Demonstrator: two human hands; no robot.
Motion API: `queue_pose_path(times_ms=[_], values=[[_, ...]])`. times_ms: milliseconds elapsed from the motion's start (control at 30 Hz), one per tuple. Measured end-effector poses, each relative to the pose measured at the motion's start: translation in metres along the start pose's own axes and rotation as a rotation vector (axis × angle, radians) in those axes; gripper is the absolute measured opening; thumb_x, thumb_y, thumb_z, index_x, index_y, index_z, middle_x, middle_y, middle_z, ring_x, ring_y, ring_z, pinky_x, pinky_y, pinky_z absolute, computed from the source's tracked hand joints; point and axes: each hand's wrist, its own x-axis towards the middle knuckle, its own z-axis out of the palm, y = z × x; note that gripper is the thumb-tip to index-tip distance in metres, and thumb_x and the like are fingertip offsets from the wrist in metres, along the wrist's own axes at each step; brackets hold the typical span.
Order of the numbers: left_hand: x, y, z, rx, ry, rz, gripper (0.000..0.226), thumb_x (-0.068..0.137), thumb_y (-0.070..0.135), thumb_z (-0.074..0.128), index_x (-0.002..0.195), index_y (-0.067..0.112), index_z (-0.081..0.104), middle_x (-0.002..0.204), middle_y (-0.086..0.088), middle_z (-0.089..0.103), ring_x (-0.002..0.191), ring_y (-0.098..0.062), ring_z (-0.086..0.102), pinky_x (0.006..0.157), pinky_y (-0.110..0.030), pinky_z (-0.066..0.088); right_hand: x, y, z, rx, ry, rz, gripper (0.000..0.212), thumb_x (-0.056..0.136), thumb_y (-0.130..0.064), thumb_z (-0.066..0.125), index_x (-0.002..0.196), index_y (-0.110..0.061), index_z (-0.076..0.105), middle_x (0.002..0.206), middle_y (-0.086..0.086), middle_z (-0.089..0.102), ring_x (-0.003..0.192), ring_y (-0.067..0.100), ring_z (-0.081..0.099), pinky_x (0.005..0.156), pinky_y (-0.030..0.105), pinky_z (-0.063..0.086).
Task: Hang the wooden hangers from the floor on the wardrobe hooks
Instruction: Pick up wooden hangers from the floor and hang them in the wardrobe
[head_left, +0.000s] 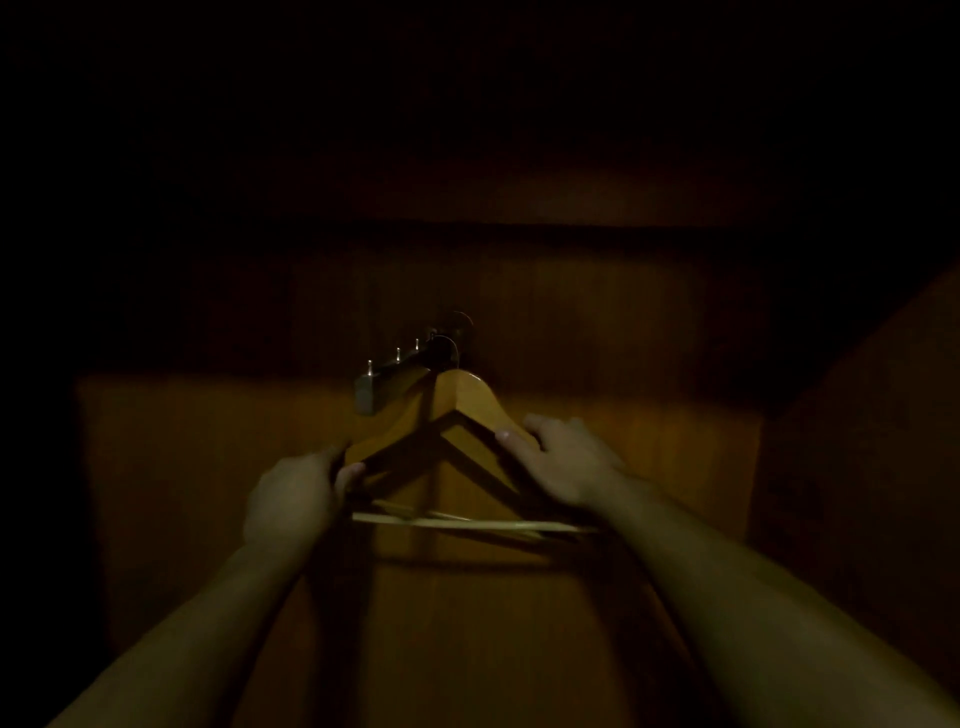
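The left hand (291, 493) and right hand (566, 460) each clamp their fingers on one arm of the hanger (462, 400), which lies left to right. Its hook (448, 347) sits beyond them, at the rail (395, 366).

The right hand (563, 460) is hiding one end of the wooden hanger (462, 402); darkness is swallowing the upper frame.

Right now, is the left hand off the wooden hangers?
No, the left hand grips the left end of the wooden hangers, and the right hand holds their right arm.
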Motion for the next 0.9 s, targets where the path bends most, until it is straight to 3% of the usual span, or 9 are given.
queue_pose_path(times_ms=[367,467,600,733,900], values=[[0.010,-0.018,0.004,0.010,-0.033,-0.022,0.034,0.096,0.049,0.047,0.120,0.029,0.061,0.091,-0.001,0.070,0.086,-0.025,0.067,0.073,-0.034,0.055,0.009,-0.012,0.017,-0.046,0.040,-0.028,0.043,0.101,-0.063,0.033,0.098,-0.031,0.061,0.081,-0.003,0.067,0.069,0.013,0.065,0.057,0.028,0.048],[0.008,-0.020,0.008,0.002,-0.036,-0.010,0.035,0.095,0.050,0.049,0.120,0.030,0.062,0.091,-0.001,0.070,0.085,-0.024,0.067,0.073,-0.035,0.056,0.007,-0.012,0.018,-0.068,0.039,-0.023,0.039,0.101,-0.064,0.032,0.093,-0.034,0.056,0.080,-0.004,0.065,0.070,0.012,0.064,0.057,0.028,0.046],[0.002,-0.020,0.013,0.045,-0.089,-0.034,0.030,0.095,0.049,0.051,0.097,0.022,0.065,0.095,-0.005,0.066,0.086,-0.024,0.064,0.075,-0.034,0.053,0.002,-0.014,0.028,-0.154,0.057,-0.043,0.045,0.100,-0.066,0.030,0.094,-0.030,0.057,0.077,-0.002,0.064,0.068,0.015,0.062,0.058,0.033,0.050],[0.002,-0.018,0.016,0.012,-0.084,-0.019,0.022,0.096,0.043,0.054,0.099,0.024,0.062,0.086,0.000,0.066,0.085,-0.023,0.066,0.073,-0.033,0.053,0.000,-0.011,0.036,-0.188,0.090,-0.033,0.052,0.099,-0.068,0.026,0.096,-0.028,0.058,0.077,-0.001,0.064,0.069,0.017,0.063,0.064,0.035,0.053],[0.010,-0.017,0.019,0.028,-0.100,-0.048,0.023,0.095,0.043,0.054,0.101,0.022,0.062,0.091,-0.001,0.068,0.089,-0.022,0.067,0.078,-0.035,0.055,0.006,-0.010,0.042,-0.168,0.069,0.016,0.060,0.096,-0.073,0.024,0.108,-0.027,0.061,0.082,-0.001,0.064,0.075,0.018,0.063,0.068,0.035,0.053]])
